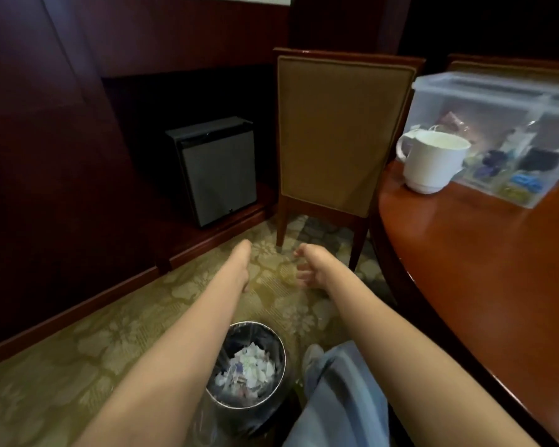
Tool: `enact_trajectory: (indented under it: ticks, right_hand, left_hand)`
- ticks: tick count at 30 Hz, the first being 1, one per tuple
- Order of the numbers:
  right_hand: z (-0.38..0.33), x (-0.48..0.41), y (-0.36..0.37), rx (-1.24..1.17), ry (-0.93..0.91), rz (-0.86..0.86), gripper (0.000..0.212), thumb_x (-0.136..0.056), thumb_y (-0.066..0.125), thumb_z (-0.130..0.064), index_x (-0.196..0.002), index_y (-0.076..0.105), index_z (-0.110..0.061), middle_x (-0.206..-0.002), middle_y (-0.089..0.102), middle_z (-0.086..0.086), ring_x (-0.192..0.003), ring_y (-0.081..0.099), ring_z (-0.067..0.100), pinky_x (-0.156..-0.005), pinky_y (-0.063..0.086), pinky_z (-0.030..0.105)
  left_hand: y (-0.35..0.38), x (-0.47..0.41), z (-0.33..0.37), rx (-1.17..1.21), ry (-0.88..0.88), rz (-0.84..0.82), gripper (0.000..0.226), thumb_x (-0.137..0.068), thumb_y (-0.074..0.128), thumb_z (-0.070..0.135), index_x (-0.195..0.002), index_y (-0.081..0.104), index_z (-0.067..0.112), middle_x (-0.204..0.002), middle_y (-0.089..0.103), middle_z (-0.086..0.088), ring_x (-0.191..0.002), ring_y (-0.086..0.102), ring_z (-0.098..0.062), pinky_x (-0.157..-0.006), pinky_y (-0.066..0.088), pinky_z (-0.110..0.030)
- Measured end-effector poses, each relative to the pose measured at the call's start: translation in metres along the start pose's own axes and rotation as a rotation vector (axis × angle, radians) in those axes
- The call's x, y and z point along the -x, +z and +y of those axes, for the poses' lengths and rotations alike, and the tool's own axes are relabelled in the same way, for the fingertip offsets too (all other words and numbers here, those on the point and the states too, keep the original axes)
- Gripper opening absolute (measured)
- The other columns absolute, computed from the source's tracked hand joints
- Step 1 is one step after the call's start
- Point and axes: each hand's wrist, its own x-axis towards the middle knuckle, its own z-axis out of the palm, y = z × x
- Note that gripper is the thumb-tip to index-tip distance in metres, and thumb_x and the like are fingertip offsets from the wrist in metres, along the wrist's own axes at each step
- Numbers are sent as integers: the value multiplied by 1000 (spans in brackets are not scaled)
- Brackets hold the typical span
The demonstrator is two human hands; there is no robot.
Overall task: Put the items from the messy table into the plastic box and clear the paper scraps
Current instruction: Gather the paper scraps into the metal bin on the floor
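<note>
Both arms reach forward over the carpet, past a round metal waste bin [273, 338] lined with clear plastic and holding several white paper scraps [249, 371]. My left hand [242, 262] hangs seen from the wrist side, fingers mostly hidden, holding nothing I can see. My right hand [313, 266] has relaxed, spread fingers and is empty. At the right, a clear plastic box [497, 101] stands on the red-brown wooden table [471, 253], with several small coloured items inside. A white cup [433, 166] stands on the table just in front of the box.
A wooden chair [339, 130] with a tan padded back stands ahead, against the table's left edge. A small grey fridge [218, 171] sits in a dark wooden alcove at the left. My knee in blue jeans [339, 398] is beside the bin.
</note>
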Motion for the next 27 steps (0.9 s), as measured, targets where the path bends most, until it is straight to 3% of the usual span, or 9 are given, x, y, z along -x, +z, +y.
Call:
enact_trajectory:
  ticks: [2, 4, 6, 8, 10, 13, 17, 23, 27]
  right_hand:
    - [-18, 9, -11, -44, -38, 5, 22, -94, 38, -17, -72, 41, -15, -67, 30, 2, -54, 28, 16, -53, 35, 27]
    - [-35, 23, -21, -74, -97, 20, 22, -94, 38, -15, -73, 40, -16, -65, 28, 1, -50, 28, 15, -60, 40, 28]
    - [-51, 39, -31, -105, -164, 22, 17, -95, 38, -14, -78, 43, -15, -67, 32, 2, -40, 41, 15, -65, 41, 28]
    - [-63, 53, -43, -125, -222, 30, 17, -95, 37, -14, -79, 44, -14, -67, 33, 3, -26, 44, 11, -56, 38, 27]
    - [-73, 63, -58, -134, -290, 78, 13, -95, 40, -15, -99, 52, -11, -74, 41, 4, -47, 53, 16, -63, 45, 31]
    - [-80, 72, -92, -161, -337, 168, 30, -97, 38, -18, -123, 51, -9, -98, 51, 9, -90, 59, 27, -79, 47, 36]
    - [-75, 87, -140, -207, -353, 295, 17, -97, 35, -19, -93, 51, -14, -81, 53, 5, -66, 52, 18, -57, 45, 27]
    - [-54, 111, -213, -260, -367, 472, 18, -98, 34, -19, -105, 50, -14, -77, 53, 3, -63, 50, 16, -57, 43, 27]
    - [-31, 128, -262, -298, -352, 620, 28, -99, 35, -20, -116, 55, -10, -80, 55, 5, -63, 51, 16, -56, 44, 26]
  left_hand:
    - [5, 9, 18, 20, 71, -7, 45, -98, 34, 33, -135, 46, 11, -135, 47, -11, -131, 41, -27, -110, 29, -39]
    - [14, 19, 36, 32, 135, -39, 38, -97, 36, 32, -126, 52, 13, -124, 49, -11, -121, 47, -27, -105, 32, -37]
    - [26, 30, 52, 59, 191, -95, 42, -97, 35, 30, -134, 49, 14, -137, 48, -9, -128, 43, -27, -107, 31, -38]
    - [40, 43, 66, 78, 242, -138, 43, -98, 34, 27, -137, 46, 14, -141, 46, -8, -133, 40, -26, -108, 29, -39]
    - [56, 57, 77, 82, 286, -165, 41, -97, 36, 24, -134, 49, 14, -138, 50, -7, -130, 43, -25, -107, 31, -40]
    - [83, 77, 85, 73, 335, -236, 36, -96, 38, 20, -129, 52, 13, -131, 56, -6, -125, 49, -24, -103, 35, -40]
    - [125, 102, 85, 16, 378, -353, 36, -96, 36, 19, -126, 53, 12, -128, 59, -6, -114, 53, -24, -100, 37, -37]
    - [193, 134, 70, -97, 400, -523, 36, -98, 34, 21, -129, 49, 11, -129, 58, -7, -121, 52, -25, -96, 39, -35]
    - [242, 154, 52, -201, 419, -607, 33, -98, 33, 23, -122, 53, 13, -128, 59, -6, -113, 55, -22, -87, 40, -31]
